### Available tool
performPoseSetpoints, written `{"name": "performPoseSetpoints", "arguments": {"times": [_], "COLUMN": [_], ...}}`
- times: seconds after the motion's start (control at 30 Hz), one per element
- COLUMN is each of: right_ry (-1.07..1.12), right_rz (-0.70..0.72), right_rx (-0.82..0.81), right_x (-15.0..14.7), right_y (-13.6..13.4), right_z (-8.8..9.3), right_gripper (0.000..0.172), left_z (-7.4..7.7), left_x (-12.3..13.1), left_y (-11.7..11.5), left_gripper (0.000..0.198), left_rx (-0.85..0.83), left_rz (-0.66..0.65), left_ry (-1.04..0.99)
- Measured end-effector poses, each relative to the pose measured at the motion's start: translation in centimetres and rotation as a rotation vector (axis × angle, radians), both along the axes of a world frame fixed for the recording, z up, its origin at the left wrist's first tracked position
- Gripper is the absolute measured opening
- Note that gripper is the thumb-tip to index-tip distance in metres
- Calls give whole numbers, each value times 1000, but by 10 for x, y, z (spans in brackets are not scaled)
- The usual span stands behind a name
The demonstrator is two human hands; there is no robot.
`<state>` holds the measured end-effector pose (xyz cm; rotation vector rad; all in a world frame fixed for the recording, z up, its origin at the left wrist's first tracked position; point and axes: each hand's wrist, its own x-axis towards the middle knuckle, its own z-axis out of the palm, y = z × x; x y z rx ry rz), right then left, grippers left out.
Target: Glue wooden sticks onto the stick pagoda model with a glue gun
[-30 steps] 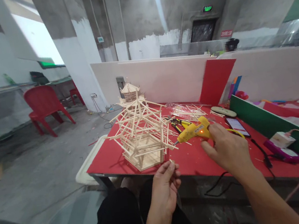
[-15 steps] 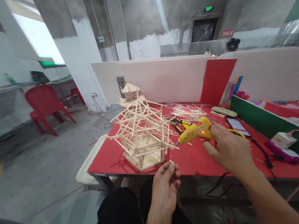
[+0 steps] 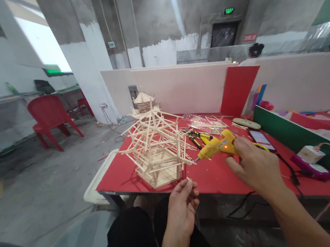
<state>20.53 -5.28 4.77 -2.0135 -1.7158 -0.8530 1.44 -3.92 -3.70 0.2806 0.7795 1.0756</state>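
My right hand (image 3: pixel 255 164) is closed round a yellow hot glue gun (image 3: pixel 216 146) with an orange light lit on its side. The gun's nozzle points left, close to the lower right beam ends of a pavilion model (image 3: pixel 157 150) built of thin wooden sticks; whether it touches them I cannot tell. In front of the model, at the table's front edge, my left hand (image 3: pixel 184 200) pinches a small piece of wooden stick (image 3: pixel 188 179). Only the pale tip of that piece shows between thumb and forefinger.
On the red table (image 3: pixel 113 176) lie yellow-black pliers (image 3: pixel 197 138), loose sticks (image 3: pixel 207 122) with clear wrapping, and a phone (image 3: pixel 262 140). A second wooden tower (image 3: pixel 144 101) stands behind the model. To the right are a green board (image 3: pixel 300 134) and a white plug adapter (image 3: pixel 311 154) with a cable.
My right hand and the glue gun have shifted very slightly right and down. The left hand keeps its pinch in nearly the same place.
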Motion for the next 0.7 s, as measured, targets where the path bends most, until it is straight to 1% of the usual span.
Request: {"name": "performPoseSetpoints", "arguments": {"times": [0.17,0.33,0.47,0.7], "right_ry": [14,38,56,67], "right_rz": [7,0,24,8], "right_rx": [-7,15,-4,8], "right_x": [2,1,-4,-6], "right_y": [-3,-1,4,6], "right_z": [0,-3,-1,-3], "right_gripper": [16,20,21,25], "left_z": [-2,-1,1,0], "left_x": [1,2,2,0], "left_y": [0,-2,-2,-2], "left_gripper": [30,29,29,30], "left_rx": [15,9,13,10], "left_rz": [-17,-17,-13,-10], "left_ry": [-3,11,12,27]}}
